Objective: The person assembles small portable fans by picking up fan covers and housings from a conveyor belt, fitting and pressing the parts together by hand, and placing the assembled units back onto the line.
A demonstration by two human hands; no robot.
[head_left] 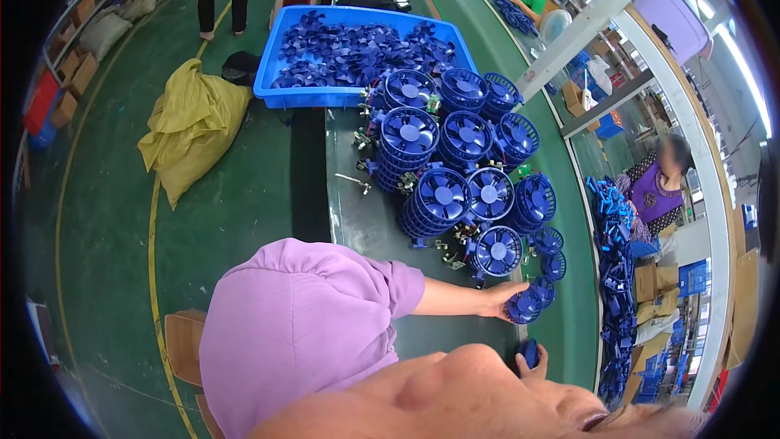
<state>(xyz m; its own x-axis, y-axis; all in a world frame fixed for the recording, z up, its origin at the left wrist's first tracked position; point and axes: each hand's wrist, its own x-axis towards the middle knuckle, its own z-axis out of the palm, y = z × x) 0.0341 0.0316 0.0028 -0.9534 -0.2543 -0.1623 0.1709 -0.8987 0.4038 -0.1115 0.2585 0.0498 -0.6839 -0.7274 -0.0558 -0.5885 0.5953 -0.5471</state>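
Note:
My left hand [497, 301], reaching out from a lilac sleeve, grips a small round blue fan [523, 306] by its side at the near end of a row of similar fans. Lower down, my right hand [533, 367] has its fingers around a dark blue plastic part [530, 351]; its exact kind is partly hidden. Beyond my left hand stand several stacks of blue caged fans [444, 193], blades facing up. Small wired parts [453, 254] stick out beside the stacks.
A blue tray [268, 81] of loose fan blades [366, 53] sits at the top of the bench. Beside a green belt [573, 309], blue parts [615, 301] lie heaped near a co-worker in purple [656, 195]. A yellow sack [195, 122] stands on the floor.

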